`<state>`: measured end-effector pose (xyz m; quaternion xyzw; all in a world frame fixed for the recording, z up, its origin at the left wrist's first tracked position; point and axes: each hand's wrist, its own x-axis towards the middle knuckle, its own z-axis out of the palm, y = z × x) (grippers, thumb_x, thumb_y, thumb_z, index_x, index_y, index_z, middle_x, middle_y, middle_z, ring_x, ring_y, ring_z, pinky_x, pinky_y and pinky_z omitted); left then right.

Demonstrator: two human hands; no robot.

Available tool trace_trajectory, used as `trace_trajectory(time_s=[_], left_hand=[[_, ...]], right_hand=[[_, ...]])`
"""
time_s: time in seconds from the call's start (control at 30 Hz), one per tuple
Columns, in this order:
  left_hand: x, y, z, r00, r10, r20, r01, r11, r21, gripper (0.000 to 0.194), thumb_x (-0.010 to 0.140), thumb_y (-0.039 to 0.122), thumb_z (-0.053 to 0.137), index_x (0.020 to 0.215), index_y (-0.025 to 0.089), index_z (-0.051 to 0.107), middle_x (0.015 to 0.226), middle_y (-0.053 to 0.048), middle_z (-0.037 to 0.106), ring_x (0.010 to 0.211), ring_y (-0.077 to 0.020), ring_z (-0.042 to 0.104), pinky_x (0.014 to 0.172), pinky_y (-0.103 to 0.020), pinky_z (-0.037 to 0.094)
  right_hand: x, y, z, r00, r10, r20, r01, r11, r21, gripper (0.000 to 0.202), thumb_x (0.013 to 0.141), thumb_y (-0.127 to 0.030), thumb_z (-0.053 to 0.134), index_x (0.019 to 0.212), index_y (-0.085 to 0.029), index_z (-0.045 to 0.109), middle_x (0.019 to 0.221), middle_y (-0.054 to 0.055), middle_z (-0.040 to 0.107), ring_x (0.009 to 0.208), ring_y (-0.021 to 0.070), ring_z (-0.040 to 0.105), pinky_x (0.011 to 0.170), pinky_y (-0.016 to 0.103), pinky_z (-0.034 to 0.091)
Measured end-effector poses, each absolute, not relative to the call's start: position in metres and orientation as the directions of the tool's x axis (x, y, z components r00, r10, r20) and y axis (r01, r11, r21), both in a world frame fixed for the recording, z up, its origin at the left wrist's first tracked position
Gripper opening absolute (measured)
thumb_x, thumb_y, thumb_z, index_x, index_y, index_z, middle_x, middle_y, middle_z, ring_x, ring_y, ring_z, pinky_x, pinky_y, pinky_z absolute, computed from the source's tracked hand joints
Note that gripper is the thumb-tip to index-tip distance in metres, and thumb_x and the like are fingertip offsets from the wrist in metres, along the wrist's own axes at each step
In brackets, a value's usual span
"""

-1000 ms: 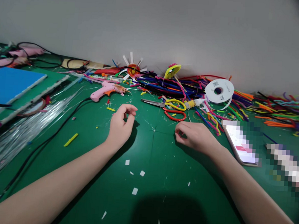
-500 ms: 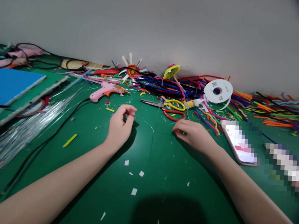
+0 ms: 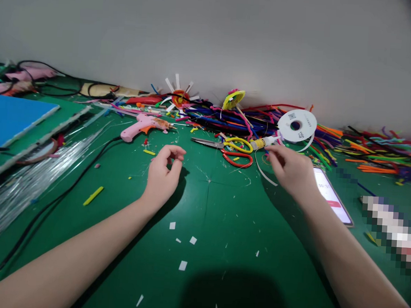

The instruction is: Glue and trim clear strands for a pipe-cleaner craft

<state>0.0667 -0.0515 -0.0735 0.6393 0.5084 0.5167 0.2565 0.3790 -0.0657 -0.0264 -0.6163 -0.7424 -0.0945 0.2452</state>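
Observation:
My left hand (image 3: pixel 164 172) hovers over the green table left of centre, its fingers loosely curled and thumb apart, with nothing visible in them. To the right, my right hand (image 3: pixel 293 173) has thumb and fingertips pinched together beside a small glue bottle (image 3: pixel 260 143) with a yellow label. Whatever the pinch may hold is too small to tell. Below those fingertips a narrow white strip (image 3: pixel 266 174) curves on the table. Between the hands lie scissors (image 3: pixel 238 152) with yellow and red handles. A white ribbon spool (image 3: pixel 297 126) stands just behind the right hand.
A pink glue gun (image 3: pixel 144 126) lies behind my left hand, its black cord (image 3: pixel 67 189) running toward me. Pipe cleaners (image 3: pixel 224 120) are heaped along the wall. Clear film strips (image 3: pixel 47 177) lie left, a phone (image 3: pixel 336 201) right. White paper scraps (image 3: pixel 183 265) dot the front.
My right hand has moved right and away from me, from the middle of the table to the glue bottle. The white strip now shows. My left hand stays nearly still.

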Motion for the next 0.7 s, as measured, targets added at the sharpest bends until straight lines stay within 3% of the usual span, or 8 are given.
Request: trace_trajectory(time_s=[0.13, 0.37, 0.5, 0.7], left_hand=[[0.067, -0.05, -0.075, -0.053, 0.914, 0.403, 0.39, -0.353, 0.851, 0.018, 0.081, 0.012, 0.049, 0.093, 0.02, 0.06, 0.084, -0.001, 0.063, 0.079, -0.0155, 0.059, 0.074, -0.03, 0.045], [0.066, -0.049, -0.075, -0.049, 0.915, 0.402, 0.388, -0.353, 0.851, 0.018, 0.081, 0.012, 0.049, 0.093, 0.02, 0.06, 0.084, -0.001, 0.063, 0.079, -0.0155, 0.059, 0.073, -0.03, 0.045], [0.066, -0.051, -0.075, -0.055, 0.915, 0.4, 0.395, -0.348, 0.85, 0.018, 0.081, 0.012, 0.049, 0.093, 0.02, 0.06, 0.084, -0.001, 0.063, 0.079, -0.0156, 0.06, 0.072, -0.029, 0.046], [0.067, -0.05, -0.076, -0.055, 0.914, 0.403, 0.388, -0.352, 0.852, 0.018, 0.081, 0.011, 0.049, 0.093, 0.019, 0.06, 0.085, -0.001, 0.063, 0.08, -0.015, 0.059, 0.072, -0.028, 0.045]], right_hand=[[0.41, -0.057, -0.016, -0.063, 0.833, 0.55, 0.976, 0.168, -0.142, 0.027, 0.084, -0.017, 0.05, 0.101, -0.019, 0.071, 0.108, 0.009, 0.07, 0.093, 0.0231, 0.065, 0.08, 0.036, 0.049], [0.446, -0.05, -0.02, 0.152, 0.889, 0.433, 0.984, -0.093, -0.153, 0.026, 0.081, -0.02, 0.053, 0.094, -0.021, 0.075, 0.091, 0.008, 0.074, 0.078, 0.024, 0.065, 0.071, 0.038, 0.047], [0.45, -0.046, -0.032, 0.115, 0.912, 0.394, 0.992, -0.082, -0.101, 0.027, 0.081, -0.02, 0.052, 0.095, -0.02, 0.075, 0.089, 0.009, 0.074, 0.074, 0.0248, 0.065, 0.068, 0.038, 0.046], [0.447, -0.038, -0.055, 0.016, 0.934, 0.356, 0.998, 0.009, -0.069, 0.027, 0.083, -0.021, 0.051, 0.097, -0.019, 0.074, 0.097, 0.009, 0.074, 0.086, 0.027, 0.066, 0.074, 0.039, 0.047]])
